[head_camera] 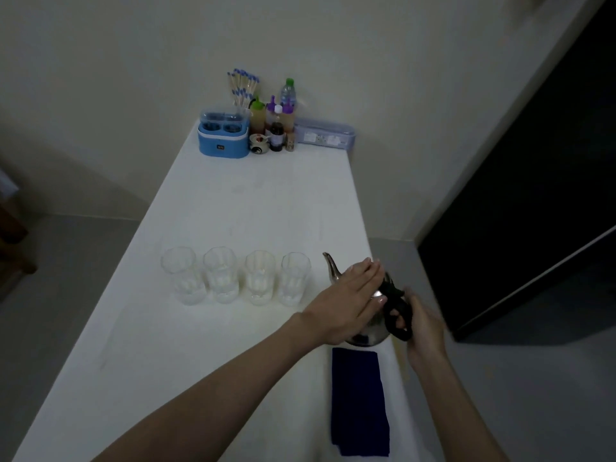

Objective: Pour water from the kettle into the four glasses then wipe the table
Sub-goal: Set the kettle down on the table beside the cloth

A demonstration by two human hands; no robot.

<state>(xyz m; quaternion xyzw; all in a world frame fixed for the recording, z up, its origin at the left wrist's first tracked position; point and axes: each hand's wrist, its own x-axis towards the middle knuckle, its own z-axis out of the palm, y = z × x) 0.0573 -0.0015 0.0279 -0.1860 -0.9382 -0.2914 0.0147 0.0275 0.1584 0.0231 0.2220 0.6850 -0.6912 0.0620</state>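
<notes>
— White table point(233, 211) against a pale wall, dim light. What stands at the left?

— Four clear glasses in a row. From the left: first glass point(181, 275), second glass point(221, 273), third glass point(260, 276), fourth glass point(295, 278), each just beside the next. Whether they hold water I cannot tell.

— And at three o'clock from the fourth glass?

— The kettle point(365, 331), shiny metal, standing near the table's right edge, its spout point(330, 266) aimed toward eleven o'clock, close to the fourth glass but apart from it.

— The hands?

— The left hand point(350, 298) lies flat over the kettle's top, fingers stretched out, so that grip is open, palm down on the lid area. The right hand point(421, 325) is at three o'clock of the kettle, its grip closed around the black handle point(398, 311).

— Anything toward six o'clock?

— A dark blue cloth point(360, 401), folded, flat on the table just below the kettle.

— And at twelve o'clock, far end?

— A blue container point(223, 141), blue-tipped sticks point(241, 88), several bottles point(280, 121) and a pale lidded box point(325, 135) by the wall.
</notes>
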